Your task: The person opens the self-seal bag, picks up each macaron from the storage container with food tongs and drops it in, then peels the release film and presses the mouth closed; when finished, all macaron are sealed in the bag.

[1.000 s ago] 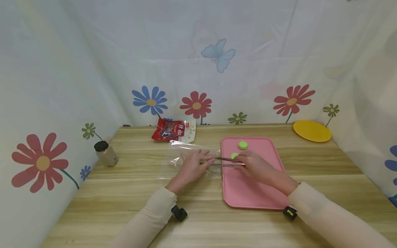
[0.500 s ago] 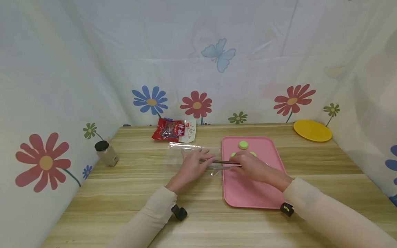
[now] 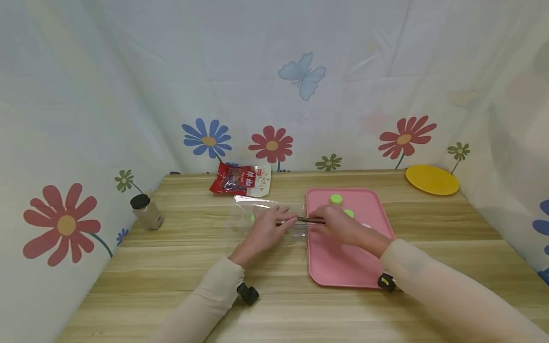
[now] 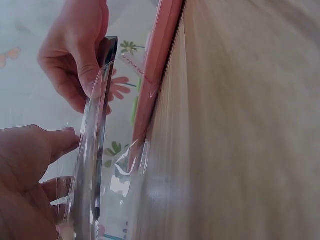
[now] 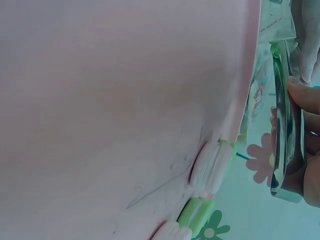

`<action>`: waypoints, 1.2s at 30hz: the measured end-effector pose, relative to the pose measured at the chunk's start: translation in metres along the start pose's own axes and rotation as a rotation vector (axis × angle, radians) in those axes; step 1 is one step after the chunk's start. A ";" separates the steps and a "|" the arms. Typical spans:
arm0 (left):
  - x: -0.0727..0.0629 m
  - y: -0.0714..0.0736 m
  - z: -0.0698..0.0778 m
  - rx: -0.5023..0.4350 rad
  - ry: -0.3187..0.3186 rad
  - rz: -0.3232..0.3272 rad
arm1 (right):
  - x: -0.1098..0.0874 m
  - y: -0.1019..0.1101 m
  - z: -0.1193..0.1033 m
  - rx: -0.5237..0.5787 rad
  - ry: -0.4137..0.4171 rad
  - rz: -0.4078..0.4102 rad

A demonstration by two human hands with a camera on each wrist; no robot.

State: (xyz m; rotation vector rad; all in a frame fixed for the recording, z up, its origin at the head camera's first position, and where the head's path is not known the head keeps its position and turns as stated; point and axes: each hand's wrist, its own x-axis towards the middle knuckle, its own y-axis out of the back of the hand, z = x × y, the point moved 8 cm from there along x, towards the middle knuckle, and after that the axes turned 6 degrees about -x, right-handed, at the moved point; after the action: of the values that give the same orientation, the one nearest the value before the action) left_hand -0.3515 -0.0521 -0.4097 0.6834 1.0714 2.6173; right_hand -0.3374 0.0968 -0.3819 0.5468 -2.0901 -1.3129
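Observation:
My right hand (image 3: 336,224) grips metal tongs (image 5: 287,135) near their bent end, over the left edge of a pink tray (image 3: 356,262). The tongs reach into the mouth of a clear plastic bag (image 4: 90,130). At their tips sits a green macaron (image 5: 275,48), seen faintly through the film in the head view. My left hand (image 3: 268,231) holds the bag by its mouth, thumb and fingers spread round the tongs; the film partly covers its fingers in the left wrist view. Green macarons (image 3: 336,199) and a pale macaron (image 5: 207,167) remain on the tray, partly behind my right hand.
A red-and-white food packet (image 3: 240,180) lies behind the bag. On the left stands a jar (image 3: 147,215) with a black lid. A yellow plate (image 3: 432,180) is at the back right corner. Flowered cloth (image 3: 326,119) hangs round the wooden table (image 3: 274,309).
My right hand has moved left, pushing the tongs deeper into the bag, and their arms have come together in view. The green macaron has gone left into the bag. My left hand stays put.

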 end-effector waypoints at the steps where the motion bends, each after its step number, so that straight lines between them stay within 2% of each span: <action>1: 0.000 0.000 0.000 -0.004 0.005 -0.005 | 0.001 -0.001 -0.001 -0.005 0.001 0.000; 7: 0.000 0.001 -0.003 -0.021 0.033 -0.016 | 0.007 -0.003 -0.004 -0.006 0.014 -0.005; 17: 0.001 0.001 -0.006 -0.018 0.023 -0.007 | 0.006 -0.003 0.002 -0.023 -0.010 -0.026; 23: 0.001 0.001 -0.006 -0.031 0.017 -0.007 | -0.007 0.006 0.012 -0.093 0.002 -0.014; 30: 0.001 0.003 -0.008 -0.042 0.017 0.013 | -0.028 0.019 0.029 0.052 -0.047 -0.022; 36: 0.002 0.002 -0.010 -0.030 0.034 0.011 | -0.044 0.031 0.041 0.017 0.012 -0.024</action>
State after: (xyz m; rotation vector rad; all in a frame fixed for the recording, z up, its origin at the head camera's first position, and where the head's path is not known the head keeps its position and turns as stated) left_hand -0.3584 -0.0589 -0.4143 0.6425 1.0384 2.6572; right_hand -0.3338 0.1644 -0.3796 0.5878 -2.0930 -1.3034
